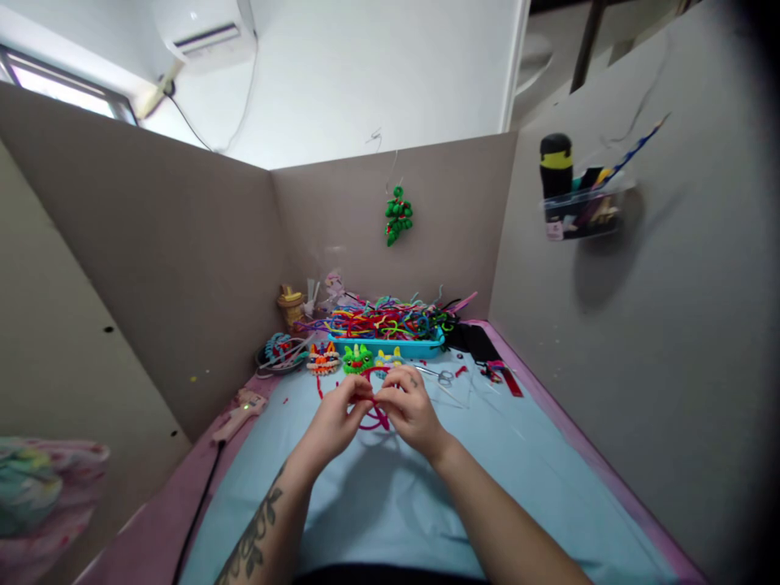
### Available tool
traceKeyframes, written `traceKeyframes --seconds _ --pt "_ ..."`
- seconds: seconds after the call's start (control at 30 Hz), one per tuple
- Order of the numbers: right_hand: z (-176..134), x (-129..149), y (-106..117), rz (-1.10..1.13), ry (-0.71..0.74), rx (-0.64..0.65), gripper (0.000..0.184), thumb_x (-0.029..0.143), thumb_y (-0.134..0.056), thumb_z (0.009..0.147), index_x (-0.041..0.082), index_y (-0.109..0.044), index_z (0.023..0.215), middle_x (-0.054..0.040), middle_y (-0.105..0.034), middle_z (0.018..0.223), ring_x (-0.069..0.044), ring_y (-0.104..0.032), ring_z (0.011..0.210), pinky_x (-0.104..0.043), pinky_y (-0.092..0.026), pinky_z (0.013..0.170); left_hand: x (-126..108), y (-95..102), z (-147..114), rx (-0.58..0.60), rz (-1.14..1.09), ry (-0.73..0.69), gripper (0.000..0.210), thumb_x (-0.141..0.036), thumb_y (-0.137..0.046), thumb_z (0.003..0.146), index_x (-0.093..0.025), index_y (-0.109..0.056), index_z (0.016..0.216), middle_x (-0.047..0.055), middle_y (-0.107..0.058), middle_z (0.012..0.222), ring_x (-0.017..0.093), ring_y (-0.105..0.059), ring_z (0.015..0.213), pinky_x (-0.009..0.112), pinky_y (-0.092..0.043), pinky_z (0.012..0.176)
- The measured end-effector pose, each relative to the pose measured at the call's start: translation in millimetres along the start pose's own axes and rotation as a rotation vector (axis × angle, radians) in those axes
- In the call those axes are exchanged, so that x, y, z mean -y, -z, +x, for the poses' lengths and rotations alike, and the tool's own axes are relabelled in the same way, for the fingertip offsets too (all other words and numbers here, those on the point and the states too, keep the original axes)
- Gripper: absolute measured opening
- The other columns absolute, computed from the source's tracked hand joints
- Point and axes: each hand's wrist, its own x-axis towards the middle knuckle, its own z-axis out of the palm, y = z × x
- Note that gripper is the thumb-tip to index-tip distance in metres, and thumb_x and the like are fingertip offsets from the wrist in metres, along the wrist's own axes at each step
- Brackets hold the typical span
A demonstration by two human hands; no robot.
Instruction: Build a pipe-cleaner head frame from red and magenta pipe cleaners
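My left hand [344, 408] and my right hand [409, 406] meet over the middle of the table, fingertips pinched together. Between them is a red-pink pipe cleaner [379, 418], bent into loops that show above and below my fingers. The exact spot where the fingertips grip it is hidden. Just beyond my hands sit three fuzzy pipe-cleaner figures: an orange one [322, 358], a green one [357, 359] and a pale yellow and blue one [388, 357], partly covered by my right hand. Scissors [444, 376] lie to the right of my right hand.
A blue tray [396, 348] heaped with colourful pipe cleaners stands at the back. A pink glue gun [240, 413] with a black cord lies left. Grey partitions enclose the table; a plastic holder [582, 213] hangs on the right one, a green ornament [398, 215] at the back.
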Motion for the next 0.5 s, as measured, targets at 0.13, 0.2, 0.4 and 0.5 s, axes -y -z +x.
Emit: traceKeyframes --seconds 0.13,0.2,0.4,0.5 --pt "-1.9 -1.3 -0.8 0.001 -0.027 -0.057 0.018 0.012 -0.054 0.081 0.025 -0.064 0.086 -0.0032 -0.055 0.084 -0.020 -0.048 0.092 -0.042 -0.041 0.087 -2.9 -4.8 0.6 -0.022 -0.041 0.019 0.027 -0.018 -0.061 0.074 -0.020 -0.049 0.099 0.003 -0.060 0.095 0.017 -0.060 0.090 0.030 -0.046 0.082" --pt "-2.3 -1.4 -1.0 0.000 -0.040 -0.064 0.019 0.011 -0.053 0.081 0.025 -0.064 0.085 -0.0032 -0.055 0.083 -0.021 -0.048 0.091 -0.042 -0.041 0.086 -3.5 -8.6 1.3 -0.023 -0.090 0.043 0.035 -0.017 -0.063 0.070 -0.020 -0.047 0.101 0.004 -0.061 0.097 0.018 -0.060 0.092 0.032 -0.046 0.083" --pt "-0.5 1.6 0.0 0.018 -0.049 -0.048 0.016 0.012 -0.054 0.080 0.025 -0.065 0.083 -0.0029 -0.057 0.082 -0.020 -0.049 0.090 -0.043 -0.040 0.087 -2.3 -12.8 0.8 -0.048 0.018 0.014 0.032 -0.012 -0.055 0.074 -0.019 -0.045 0.104 0.002 -0.059 0.087 0.016 -0.059 0.081 0.030 -0.046 0.075" --pt "0.8 2.5 0.2 0.038 -0.076 -0.033 0.016 0.014 -0.054 0.081 0.025 -0.065 0.082 -0.0025 -0.059 0.079 -0.020 -0.050 0.087 -0.042 -0.041 0.084 -4.5 -10.3 0.0 -0.057 0.150 -0.034 0.023 -0.012 -0.052 0.075 -0.019 -0.049 0.096 0.004 -0.059 0.090 0.017 -0.057 0.083 0.030 -0.045 0.075"
